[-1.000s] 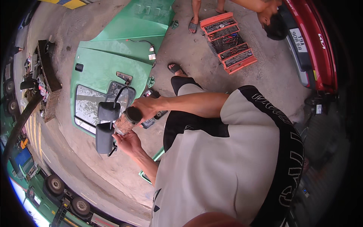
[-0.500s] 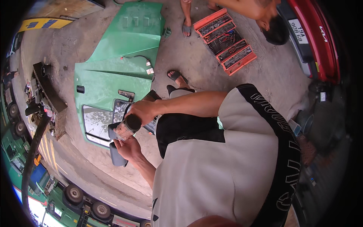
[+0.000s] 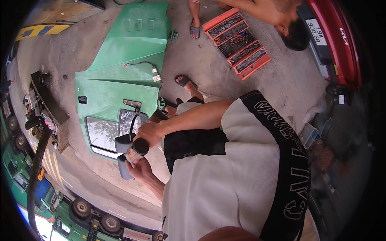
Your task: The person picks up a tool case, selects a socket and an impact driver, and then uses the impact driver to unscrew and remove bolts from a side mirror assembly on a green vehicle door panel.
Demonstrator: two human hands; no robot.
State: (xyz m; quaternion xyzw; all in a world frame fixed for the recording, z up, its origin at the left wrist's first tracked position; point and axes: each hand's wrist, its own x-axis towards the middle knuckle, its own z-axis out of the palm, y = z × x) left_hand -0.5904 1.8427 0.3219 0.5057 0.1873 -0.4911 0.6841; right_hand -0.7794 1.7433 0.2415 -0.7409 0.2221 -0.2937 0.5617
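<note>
Concrete floor (image 3: 261, 92) carries the green door panel (image 3: 120, 72), now lower in view. Right hand (image 3: 149, 133) and left hand (image 3: 138, 168) still have fingers wrapped round a small jar (image 3: 136, 150).

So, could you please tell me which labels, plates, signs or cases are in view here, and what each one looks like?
Number plate: white rectangle with dark characters, on the red car at top right.
Tool case: orange, open, dark trays of tools, on the concrete at top centre.
Tag: small white tag on a cable lying on the green door.
Floor marking: yellow strip with blue patches, top left.
</note>
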